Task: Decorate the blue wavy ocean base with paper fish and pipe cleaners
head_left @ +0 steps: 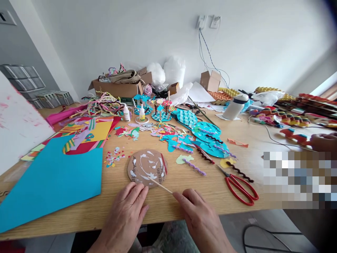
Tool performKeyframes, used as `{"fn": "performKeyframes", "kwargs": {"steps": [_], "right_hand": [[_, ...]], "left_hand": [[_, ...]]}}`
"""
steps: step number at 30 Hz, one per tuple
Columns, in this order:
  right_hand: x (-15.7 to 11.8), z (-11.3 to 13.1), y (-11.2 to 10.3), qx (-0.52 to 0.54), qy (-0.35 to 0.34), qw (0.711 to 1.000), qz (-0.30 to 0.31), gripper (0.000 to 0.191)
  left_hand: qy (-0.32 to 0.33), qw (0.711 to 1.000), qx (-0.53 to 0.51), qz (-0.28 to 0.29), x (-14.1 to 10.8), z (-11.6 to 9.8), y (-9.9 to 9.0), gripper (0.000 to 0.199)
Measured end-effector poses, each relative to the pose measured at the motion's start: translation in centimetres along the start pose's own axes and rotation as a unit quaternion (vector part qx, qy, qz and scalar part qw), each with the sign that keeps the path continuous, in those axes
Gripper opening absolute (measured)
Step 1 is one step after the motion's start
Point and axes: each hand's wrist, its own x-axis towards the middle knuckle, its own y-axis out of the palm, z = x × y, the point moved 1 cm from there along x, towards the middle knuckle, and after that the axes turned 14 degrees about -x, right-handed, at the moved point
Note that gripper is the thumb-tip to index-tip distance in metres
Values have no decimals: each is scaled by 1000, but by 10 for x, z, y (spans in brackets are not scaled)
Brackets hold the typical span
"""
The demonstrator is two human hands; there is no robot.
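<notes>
A round cardboard disc point(151, 162) with printed letters and streaks of white glue lies on the table near its front edge. My left hand point(128, 203) presses its fingertips on the disc's near left rim, holding it. In my right hand point(196, 211) is a thin wooden stick point(163, 185), pinched between the fingers, its tip touching the glue near the disc's lower edge. Two glue bottles, one white point(126, 113) and one with a yellow label point(142, 114), stand behind the disc. Small paper scraps point(115, 157) lie to its left.
Red-handled scissors point(240, 189) and twisted pipe cleaners point(194, 167) lie to the right. Blue card point(58, 172) covers the left side. Blue discs point(207, 135), a bottle point(235, 106) and a cardboard box point(116, 88) stand or lie farther back. Another person's hand point(324, 141) is at far right.
</notes>
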Motion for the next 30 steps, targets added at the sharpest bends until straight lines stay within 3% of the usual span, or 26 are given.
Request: {"fn": "performKeyframes", "kwargs": {"steps": [11, 18, 23, 30], "right_hand": [[16, -10, -7, -5, 59, 997, 56, 33], [10, -10, -6, 3, 16, 999, 51, 27], [16, -23, -9, 7, 51, 997, 60, 33], [14, -28, -10, 28, 23, 998, 58, 36]], "left_hand": [[17, 1000, 15, -11, 0, 2, 4, 32], [18, 999, 28, -7, 0, 3, 5, 33], [37, 998, 43, -2, 0, 7, 4, 32], [72, 997, 30, -3, 26, 4, -7, 41]]}}
